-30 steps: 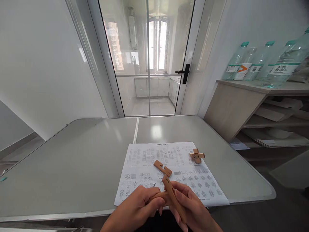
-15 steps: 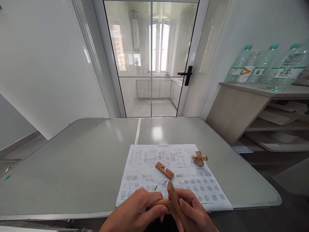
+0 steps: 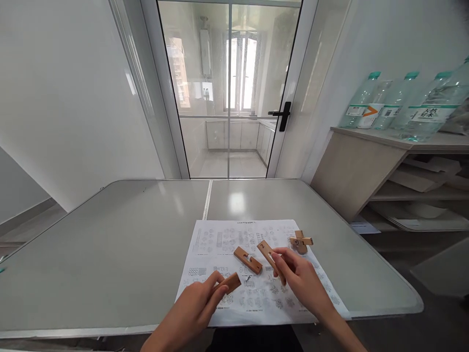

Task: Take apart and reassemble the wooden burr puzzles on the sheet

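Observation:
Between the thumb and fingers of my left hand [image 3: 200, 305] is a short wooden puzzle piece [image 3: 231, 282], its far end sticking out to the right. My right hand [image 3: 298, 274] pinches a longer wooden puzzle piece marked 2 [image 3: 264, 248], tilted just over the paper. A notched wooden puzzle piece [image 3: 248, 260] lies on the printed instruction sheet [image 3: 205, 234] between the two hands. Crossed wooden pieces [image 3: 301, 241], fitted together and marked with a 1, sit at the sheet's right edge.
The sheet lies near the front edge of a grey table [image 3: 110, 254]. On the right stands a shelf unit [image 3: 366, 161] with several clear plastic bottles [image 3: 392, 105] on top. Behind the table is a glass door [image 3: 229, 166] with a black handle [image 3: 284, 116].
The two wooden pieces that were together in my hands are now apart. My right hand has moved up and right with the piece marked 2; my left hand keeps the other, slightly left.

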The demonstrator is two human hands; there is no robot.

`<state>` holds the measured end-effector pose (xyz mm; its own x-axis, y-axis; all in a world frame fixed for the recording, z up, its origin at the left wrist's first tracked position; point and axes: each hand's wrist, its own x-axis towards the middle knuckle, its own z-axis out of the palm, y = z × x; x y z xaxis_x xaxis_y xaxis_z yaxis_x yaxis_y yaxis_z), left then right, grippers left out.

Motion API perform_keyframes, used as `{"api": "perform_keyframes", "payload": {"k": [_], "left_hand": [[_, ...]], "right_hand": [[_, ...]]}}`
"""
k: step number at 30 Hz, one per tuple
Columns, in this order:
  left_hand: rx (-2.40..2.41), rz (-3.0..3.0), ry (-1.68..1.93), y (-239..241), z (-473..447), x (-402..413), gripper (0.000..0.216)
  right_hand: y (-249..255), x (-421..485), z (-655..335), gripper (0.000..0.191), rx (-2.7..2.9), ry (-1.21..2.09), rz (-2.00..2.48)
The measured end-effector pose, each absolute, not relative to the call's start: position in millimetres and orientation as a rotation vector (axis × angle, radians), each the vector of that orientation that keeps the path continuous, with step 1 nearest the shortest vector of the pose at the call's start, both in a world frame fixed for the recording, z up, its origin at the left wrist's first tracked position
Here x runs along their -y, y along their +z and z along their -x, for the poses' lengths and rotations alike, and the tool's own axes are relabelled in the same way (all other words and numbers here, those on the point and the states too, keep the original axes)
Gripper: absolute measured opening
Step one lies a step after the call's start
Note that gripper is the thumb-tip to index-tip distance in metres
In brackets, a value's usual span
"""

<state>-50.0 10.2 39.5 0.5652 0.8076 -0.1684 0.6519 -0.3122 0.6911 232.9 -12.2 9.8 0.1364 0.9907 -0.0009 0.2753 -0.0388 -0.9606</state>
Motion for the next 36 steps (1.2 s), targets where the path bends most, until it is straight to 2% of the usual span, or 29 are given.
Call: {"api": "perform_keyframes", "payload": {"k": [5,14,21,26,36], "left_hand": [[-1.149,-2.24,0.255,36,37,-24,0.039],[-1.023,-2.505,0.202,22,19,-51,0.028],[-0.917,-2.564,0.279,18,16,-63,0.027],[-0.977,-2.489,0.382,11,13,-69,0.01],[-1.037,-2.527,0.541,6,6,-77,0.018]], "right_hand": [[-19,-18,-232,0.043,1.464,0.7,1.615],[-32,-36,-213,0.03,1.545,0.572,1.635],[-40,-37,-205,0.029,1.6,0.439,1.651],[-42,-37,-205,0.026,1.624,0.421,1.614],[-46,-39,-206,0.029,1.654,0.458,1.531]]}}
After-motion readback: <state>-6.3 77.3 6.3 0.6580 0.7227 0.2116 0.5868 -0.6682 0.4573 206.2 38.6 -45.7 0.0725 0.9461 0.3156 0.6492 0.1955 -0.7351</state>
